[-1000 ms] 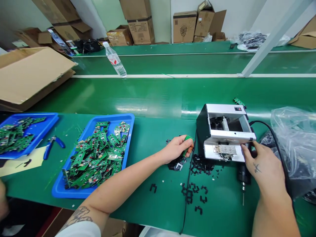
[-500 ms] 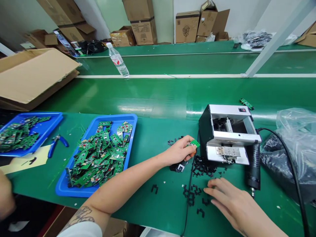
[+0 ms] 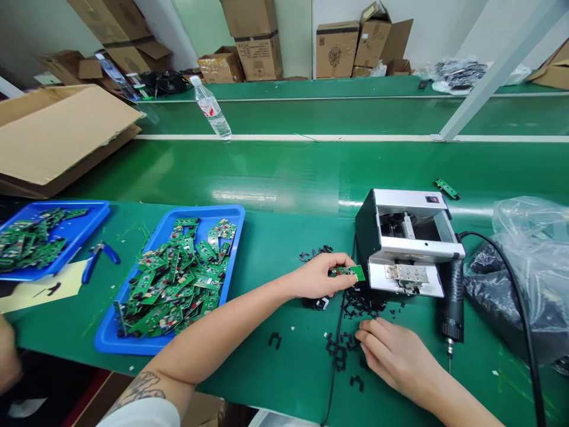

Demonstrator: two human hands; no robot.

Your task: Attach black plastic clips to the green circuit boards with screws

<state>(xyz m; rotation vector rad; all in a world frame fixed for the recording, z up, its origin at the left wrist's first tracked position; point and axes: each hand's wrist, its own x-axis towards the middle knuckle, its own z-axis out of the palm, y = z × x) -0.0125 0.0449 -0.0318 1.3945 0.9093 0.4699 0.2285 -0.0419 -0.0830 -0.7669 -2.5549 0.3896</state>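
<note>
Between the thumb and fingers of my left hand point(image 3: 320, 276) is a small green circuit board point(image 3: 347, 271), just left of the silver and black machine point(image 3: 411, 243). My right hand point(image 3: 391, 356) is lower on the green table, its fingers drawn together over the small black clips point(image 3: 340, 350); what its fingertips hold, if anything, is hidden. More small black parts point(image 3: 367, 301) are piled below the machine. Many green boards point(image 3: 178, 279) fill a blue tray point(image 3: 237, 255) to the left.
Blue-handled cutters point(image 3: 91, 264) and a second blue tray point(image 3: 95, 222) are at the left, near another person's hand point(image 3: 8, 356). A bottle point(image 3: 213, 112) stands behind. A black cable point(image 3: 524, 308) and plastic bag point(image 3: 528, 261) are at the right.
My left hand has turned the board flatter, showing more of it. My right hand has shifted slightly left and its fingers have closed together over the black clips.
</note>
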